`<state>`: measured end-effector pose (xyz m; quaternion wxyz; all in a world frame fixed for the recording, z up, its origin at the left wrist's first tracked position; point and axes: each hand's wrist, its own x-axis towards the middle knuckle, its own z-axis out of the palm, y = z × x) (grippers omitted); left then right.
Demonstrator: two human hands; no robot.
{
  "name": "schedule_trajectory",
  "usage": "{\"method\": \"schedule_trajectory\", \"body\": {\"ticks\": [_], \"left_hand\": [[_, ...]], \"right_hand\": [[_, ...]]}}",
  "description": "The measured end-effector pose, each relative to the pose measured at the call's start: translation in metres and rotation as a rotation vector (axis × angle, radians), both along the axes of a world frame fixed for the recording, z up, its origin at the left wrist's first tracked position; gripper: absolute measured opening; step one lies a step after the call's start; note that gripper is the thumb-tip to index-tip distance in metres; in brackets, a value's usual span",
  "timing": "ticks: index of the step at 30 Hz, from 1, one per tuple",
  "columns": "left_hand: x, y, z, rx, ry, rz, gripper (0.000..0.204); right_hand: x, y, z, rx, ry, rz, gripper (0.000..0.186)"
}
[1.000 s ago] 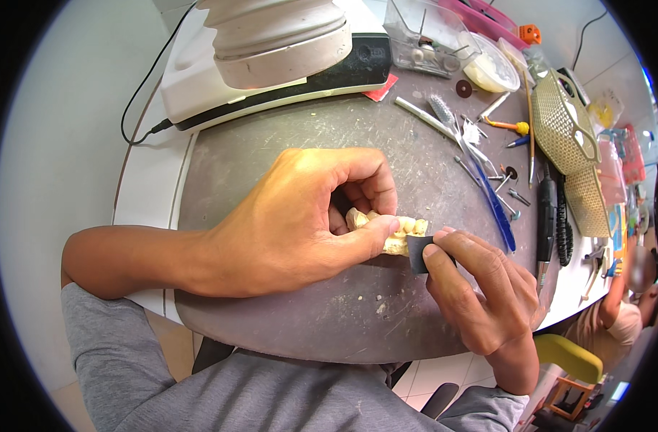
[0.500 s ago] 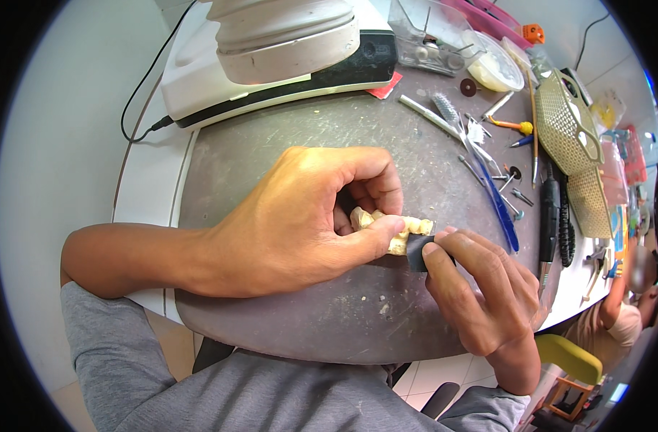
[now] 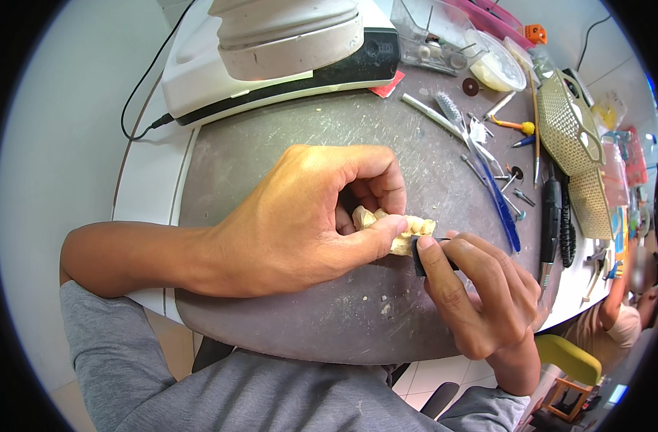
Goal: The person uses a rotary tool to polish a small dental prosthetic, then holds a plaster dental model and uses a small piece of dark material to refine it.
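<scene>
My left hand (image 3: 293,223) is closed around a yellowish dental cast (image 3: 420,225), thumb on its near side and fingers curled behind it. A row of teeth shows past my thumb; the rest of the cast lies under my hand. My right hand (image 3: 484,291) pinches a small dark sheet, like sandpaper (image 3: 419,261), between thumb and fingers. The sheet is bent and lies against the right end of the cast, just below the teeth. Both hands are above the grey work board (image 3: 329,324), where pale crumbs are scattered.
A white machine (image 3: 286,90) with a thick hose nozzle (image 3: 289,50) stands at the back left. To the right lie a blue-handled brush (image 3: 503,216), several small tools and a black handpiece (image 3: 550,216). Beige baskets (image 3: 566,115) line the right side; another person (image 3: 620,317) is beyond.
My right thumb has shifted up toward the teeth, and the dark sheet has moved slightly right and bent more. My left hand keeps its grip on the cast.
</scene>
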<state>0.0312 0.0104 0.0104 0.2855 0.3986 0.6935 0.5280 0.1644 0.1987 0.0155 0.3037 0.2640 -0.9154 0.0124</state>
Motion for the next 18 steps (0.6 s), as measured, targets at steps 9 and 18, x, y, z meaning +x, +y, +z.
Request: {"method": "schedule_trajectory", "body": {"ticks": [9, 18], "left_hand": [[-0.0005, 0.0002, -0.0005, -0.004, -0.004, -0.006, 0.012], [-0.0011, -0.0007, 0.0004, -0.018, 0.004, -0.016, 0.012]], "right_hand": [[0.0029, -0.0047, 0.0045, 0.037, -0.045, -0.077, 0.042], [-0.0007, -0.0028, -0.0014, 0.031, 0.026, -0.056, 0.035]]}}
